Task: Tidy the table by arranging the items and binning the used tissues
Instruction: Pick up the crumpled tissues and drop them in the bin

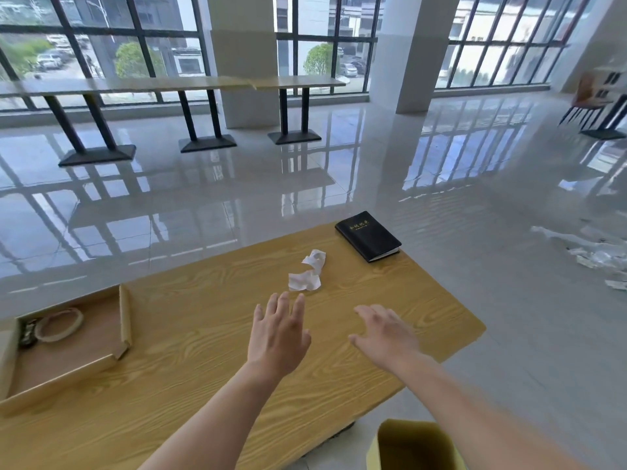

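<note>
Crumpled white tissues (308,272) lie on the wooden table (190,334), toward its far side. A black notebook (368,236) with gold lettering rests flat at the far right corner. My left hand (277,334) hovers open over the table just short of the tissues, fingers spread and holding nothing. To its right, my right hand (385,332) is also open and empty, palm down. A shallow cardboard tray (125,320) at the table's left holds a roll of tape (59,324). A yellow cardboard bin (412,447) stands open on the floor below the table's near right edge.
Long tables (176,83) on black pedestal legs line the windows at the back. White plastic wrapping (597,254) lies scattered on the glossy tiled floor at the right. Chairs (590,103) stand at the far right. A small dark object (26,334) lies beside the tape in the tray.
</note>
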`<state>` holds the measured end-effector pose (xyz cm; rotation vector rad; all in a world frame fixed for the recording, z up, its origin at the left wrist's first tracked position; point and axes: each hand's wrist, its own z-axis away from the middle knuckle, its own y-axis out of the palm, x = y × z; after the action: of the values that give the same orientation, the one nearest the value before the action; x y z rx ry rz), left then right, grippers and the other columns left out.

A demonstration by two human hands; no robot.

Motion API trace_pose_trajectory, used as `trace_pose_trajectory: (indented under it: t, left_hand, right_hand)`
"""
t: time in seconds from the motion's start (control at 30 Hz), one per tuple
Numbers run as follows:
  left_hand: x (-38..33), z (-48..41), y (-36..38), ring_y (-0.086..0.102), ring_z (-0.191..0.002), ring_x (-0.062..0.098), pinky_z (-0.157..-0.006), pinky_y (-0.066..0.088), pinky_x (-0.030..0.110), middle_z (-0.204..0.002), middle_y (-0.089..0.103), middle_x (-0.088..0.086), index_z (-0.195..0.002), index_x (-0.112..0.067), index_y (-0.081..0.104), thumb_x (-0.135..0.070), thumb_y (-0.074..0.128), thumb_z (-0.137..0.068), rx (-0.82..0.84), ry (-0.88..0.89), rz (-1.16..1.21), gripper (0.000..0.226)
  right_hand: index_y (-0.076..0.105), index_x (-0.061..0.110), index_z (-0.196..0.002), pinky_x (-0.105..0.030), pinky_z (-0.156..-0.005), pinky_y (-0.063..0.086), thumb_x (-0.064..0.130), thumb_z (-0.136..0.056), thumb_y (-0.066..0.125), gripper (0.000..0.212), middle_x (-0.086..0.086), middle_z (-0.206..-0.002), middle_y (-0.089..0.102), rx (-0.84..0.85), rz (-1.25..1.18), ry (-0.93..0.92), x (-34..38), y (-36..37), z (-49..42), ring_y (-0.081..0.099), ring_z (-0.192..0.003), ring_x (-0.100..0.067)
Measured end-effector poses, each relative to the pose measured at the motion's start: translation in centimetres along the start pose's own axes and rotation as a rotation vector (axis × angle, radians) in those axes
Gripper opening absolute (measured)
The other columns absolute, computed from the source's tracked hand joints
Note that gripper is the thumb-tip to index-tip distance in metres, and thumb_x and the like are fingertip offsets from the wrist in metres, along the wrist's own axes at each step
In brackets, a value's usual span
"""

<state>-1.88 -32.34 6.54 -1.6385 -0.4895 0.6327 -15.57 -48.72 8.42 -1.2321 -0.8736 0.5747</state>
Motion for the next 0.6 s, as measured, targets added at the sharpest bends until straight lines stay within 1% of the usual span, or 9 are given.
trace_pose_trajectory:
  t: [0.1, 0.27, 0.4, 0.5, 0.6]
  left_hand:
    - [0.6, -1.2, 0.4, 0.017, -0.147, 0.029, -0.116, 0.021, 0.052, -0.157, 0.025, 0.011, -0.151, -0.021, 0.018, -0.045, 0.047, -0.093, 0.008, -0.012, 0.004, 0.069]
    - [1.3, -4.0, 1.5, 0.021, -0.145, 0.03, -0.115, 0.024, 0.051, -0.155, 0.028, 0.011, -0.149, -0.02, 0.022, -0.044, 0.048, -0.093, 0.025, -0.046, -0.018, 0.066]
    - [1.5, -7.0, 3.0, 0.022, -0.145, 0.03, -0.115, 0.024, 0.049, -0.155, 0.029, 0.012, -0.149, -0.021, 0.022, -0.043, 0.048, -0.092, 0.059, -0.095, -0.037, 0.067]
    - [1.4, -9.6, 4.5, 0.022, -0.144, 0.028, -0.115, 0.023, 0.047, -0.155, 0.029, 0.011, -0.15, -0.022, 0.021, -0.042, 0.047, -0.091, 0.098, -0.137, -0.053, 0.068]
    - [1.3, -11.7, 6.0, 0.023, -0.144, 0.027, -0.116, 0.024, 0.047, -0.155, 0.03, 0.011, -0.15, -0.023, 0.021, -0.041, 0.046, -0.092, 0.122, -0.187, -0.043, 0.066]
  right_hand:
    - [0.041, 0.027, -0.142, -0.033, -0.083, 0.043, 0.049, -0.091, 0.057, 0.057, 0.001, -0.134, 0.052, 0.015, 0.001, -0.01, 0.0, 0.3, -1.6, 0.049, -0.119, -0.022]
    - [0.041, 0.026, -0.142, -0.037, -0.093, 0.047, 0.049, -0.092, 0.056, 0.057, 0.0, -0.136, 0.051, 0.06, -0.018, -0.034, -0.6, 0.7, -5.7, 0.047, -0.122, -0.022]
    - [0.041, 0.024, -0.142, -0.038, -0.097, 0.045, 0.047, -0.093, 0.056, 0.057, -0.002, -0.138, 0.05, 0.1, -0.026, -0.08, -1.4, 1.3, -10.3, 0.046, -0.125, -0.024]
    - [0.045, 0.023, -0.138, -0.039, -0.094, 0.047, 0.046, -0.092, 0.057, 0.053, -0.003, -0.132, 0.053, 0.124, -0.041, -0.123, -2.4, 1.9, -14.2, 0.048, -0.121, -0.024]
    - [0.047, 0.023, -0.134, -0.036, -0.09, 0.046, 0.046, -0.092, 0.057, 0.049, -0.003, -0.127, 0.054, 0.154, -0.051, -0.182, -3.3, 2.6, -18.0, 0.049, -0.117, -0.023]
